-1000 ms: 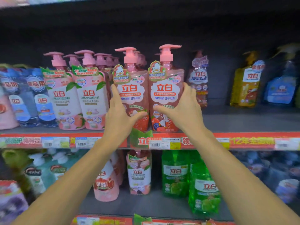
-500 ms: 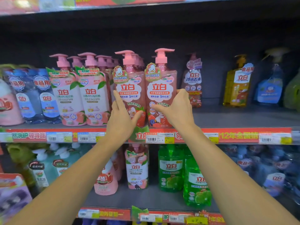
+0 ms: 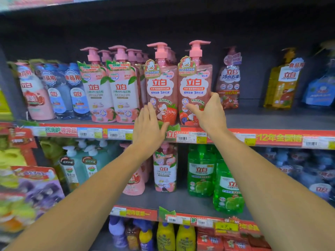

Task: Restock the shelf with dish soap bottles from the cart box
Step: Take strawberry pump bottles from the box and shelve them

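Two pink strawberry dish soap bottles with pump tops stand side by side at the front of the upper shelf (image 3: 272,122). My left hand (image 3: 147,127) is low at the left bottle (image 3: 160,84), its fingers straight, the fingertips at the bottle's lower left edge and the thumb spread under its base. My right hand (image 3: 211,113) grips the right bottle (image 3: 194,82), with the thumb across the lower front label and the fingers round its right side. The cart box is out of view.
Peach-label pump bottles (image 3: 110,91) and blue bottles (image 3: 68,91) fill the shelf to the left. A red bottle (image 3: 229,82) and a yellow bottle (image 3: 282,82) stand to the right. Green bottles (image 3: 201,171) sit on the shelf below.
My left hand has slid down the left bottle and its thumb has come off the front. My right hand keeps its hold on the right bottle. Both bottles stand on the shelf.
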The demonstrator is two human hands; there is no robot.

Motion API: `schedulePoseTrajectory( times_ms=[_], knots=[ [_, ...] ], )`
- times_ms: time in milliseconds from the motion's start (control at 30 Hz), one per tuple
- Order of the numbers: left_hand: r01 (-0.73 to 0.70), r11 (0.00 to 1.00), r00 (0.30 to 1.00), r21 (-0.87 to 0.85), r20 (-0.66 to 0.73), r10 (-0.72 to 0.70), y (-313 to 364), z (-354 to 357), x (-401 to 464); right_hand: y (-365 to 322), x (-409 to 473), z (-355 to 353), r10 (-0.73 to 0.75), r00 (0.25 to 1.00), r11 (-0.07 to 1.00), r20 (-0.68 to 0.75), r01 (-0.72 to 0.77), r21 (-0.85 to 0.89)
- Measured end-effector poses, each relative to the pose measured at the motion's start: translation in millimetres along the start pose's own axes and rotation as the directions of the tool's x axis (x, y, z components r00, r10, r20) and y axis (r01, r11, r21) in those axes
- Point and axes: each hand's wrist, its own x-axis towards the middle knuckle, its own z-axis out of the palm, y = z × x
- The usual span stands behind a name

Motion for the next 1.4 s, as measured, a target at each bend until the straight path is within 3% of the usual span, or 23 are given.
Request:
schedulePoseTrajectory(
  times_ms=[100, 200, 267, 400, 600, 800, 967, 1100, 1233, 1400],
  knots=[
    [0.014, 0.996, 0.997, 0.09, 0.075, -0.021, -0.5, 4.8, -13.5, -2.8, -8.7, 3.6, -0.032, 0.999, 0.96, 0.019, 0.036, -0.279],
    [-0.011, 0.979, 0.989, 0.201, 0.149, -0.02, -2.8, 10.9, -31.3, 5.8, -30.9, 4.6, 0.011, 0.994, 0.807, 0.108, 0.055, -0.587],
    [-0.046, 0.967, 0.985, 0.251, 0.174, 0.002, -3.0, 12.7, -42.5, 22.0, -54.8, 1.4, 0.005, 0.978, 0.698, 0.21, 0.146, -0.701],
    [-0.124, 0.953, 0.971, 0.277, 0.234, 0.059, 8.6, 21.8, -67.5, 43.9, -100.8, -10.7, -0.076, 0.955, 0.605, 0.288, 0.273, -0.748],
    [-0.28, 0.932, 0.911, 0.229, 0.371, 0.182, 26.2, 37.1, -122.0, 72.7, -169.8, -23.1, 0.1, 0.902, 0.664, 0.42, 0.254, -0.703],
    [-0.392, 0.912, 0.805, 0.121, 0.526, 0.276, 33.1, 43.9, -205.1, 101.7, -255.8, -32.4, 0.305, 0.838, 0.64, 0.452, 0.171, -0.749],
    [-0.494, 0.869, 0.659, 0.03, 0.664, 0.352, 34.7, 68.7, -310.5, 124.2, -374.1, -56.6, 0.487, 0.71, 0.591, 0.509, 0.161, -0.791],
    [-0.533, 0.834, 0.562, -0.144, 0.677, 0.475, 75.7, 72.3, -377.6, 143.5, -445.9, -100.2, 0.593, 0.702, 0.558, 0.396, -0.004, -0.83],
    [-0.608, 0.739, 0.4, -0.289, 0.693, 0.6, 108.4, 60.3, -442.9, 151.7, -522.0, -142.7, 0.739, 0.587, 0.511, 0.331, -0.167, -0.843],
    [-0.611, 0.673, 0.267, -0.416, 0.692, 0.67, 151.7, 48.1, -502.7, 157.0, -593.8, -203.9, 0.81, 0.554, 0.419, 0.194, -0.314, -0.852]
  ],
)
